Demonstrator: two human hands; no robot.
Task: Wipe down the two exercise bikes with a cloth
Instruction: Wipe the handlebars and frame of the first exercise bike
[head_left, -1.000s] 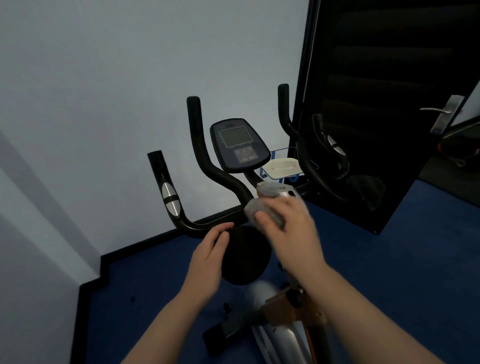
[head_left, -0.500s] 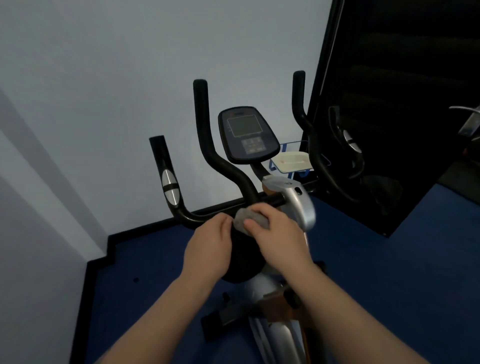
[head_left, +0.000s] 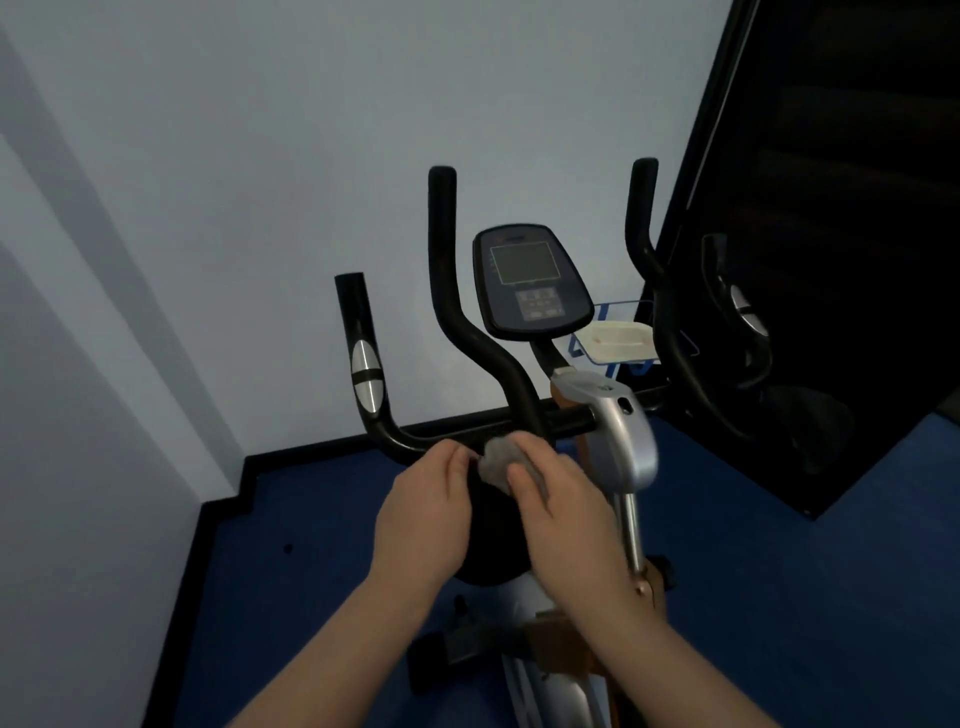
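Blue floor (head_left: 779, 597), hands around cloth (head_left: 497, 460)

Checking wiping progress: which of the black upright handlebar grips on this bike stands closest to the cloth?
The tall inner-left grip: its curved stem runs down right beside the cloth held by the right hand. The short outer-left grip and the right grip stand farther off.

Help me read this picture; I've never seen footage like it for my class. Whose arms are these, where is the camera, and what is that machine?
The camera sits on a person's head, looking forward and down, so the arms are their own. The machine is an exercise bike with black handlebars and a console screen, standing on blue floor by a pale wall. The right hand holds a grey cloth against the handlebar. The left hand grips the bar beside it.
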